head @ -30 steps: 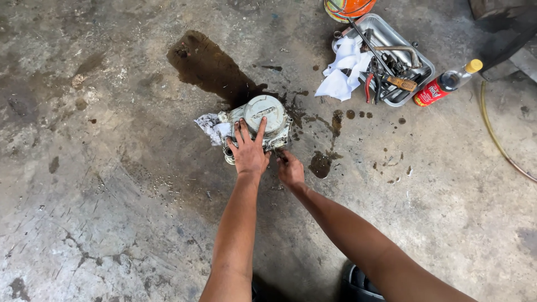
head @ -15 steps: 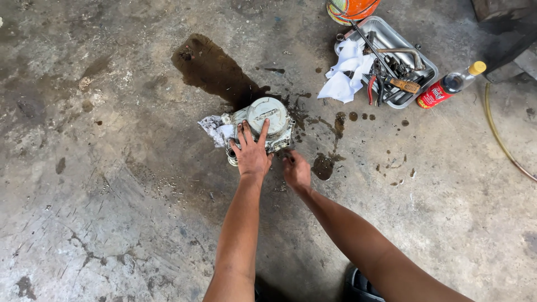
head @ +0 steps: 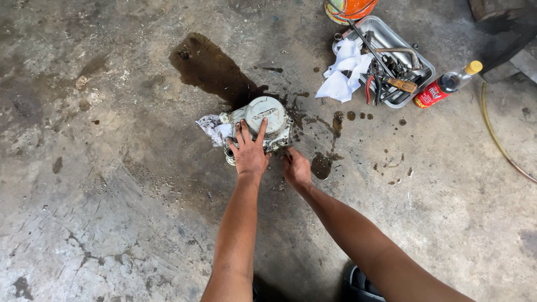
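Engine cover | left hand grip flat atop, released | right hand grip unclear | tool tray well apart

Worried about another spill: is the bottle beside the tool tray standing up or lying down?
Lying down. The bottle rests on its side on the concrete floor, yellow cap pointing away from the metal tray.

Bare concrete floor lies open leftward; the tool tray and bottle crowd the upper right.

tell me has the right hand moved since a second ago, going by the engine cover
Yes, slightly. The right hand has slid down and to the right, away from the lower right edge of the engine cover. The left hand stays pressed on the cover.
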